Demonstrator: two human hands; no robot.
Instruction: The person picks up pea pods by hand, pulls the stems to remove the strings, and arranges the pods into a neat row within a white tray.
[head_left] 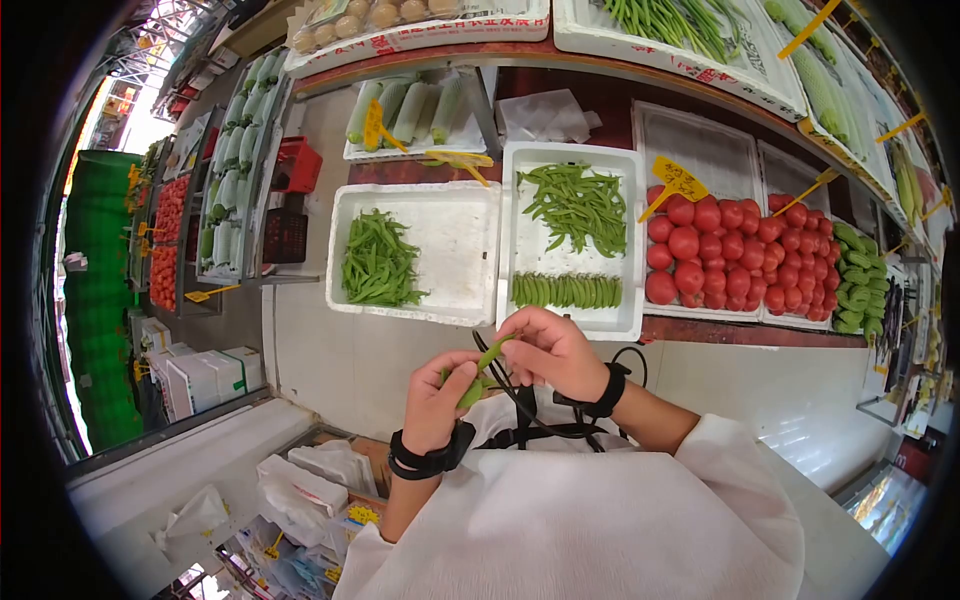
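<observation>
Close to my body, my left hand (438, 400) is closed around a few green pea pods (470, 393). My right hand (557, 355) pinches the upper end of one pod, just to the right of the left hand. Beyond the hands stands a white foam box (632, 250) with a loose heap of pods (575, 205) at its far end and a neat row of pods (567, 291) along its near end. Left of it, another white foam box (455, 250) holds a pile of pea pods (380, 260) on its left side.
Red tomatoes (715, 250) and green cucumber-like vegetables (858, 280) lie to the right. Yellow price tags (680, 183) stick up among them. Pale green gourds (408, 112) sit behind the left box. A shelf edge (420, 42) with eggs and greens crosses the back. Black cables hang near my hands.
</observation>
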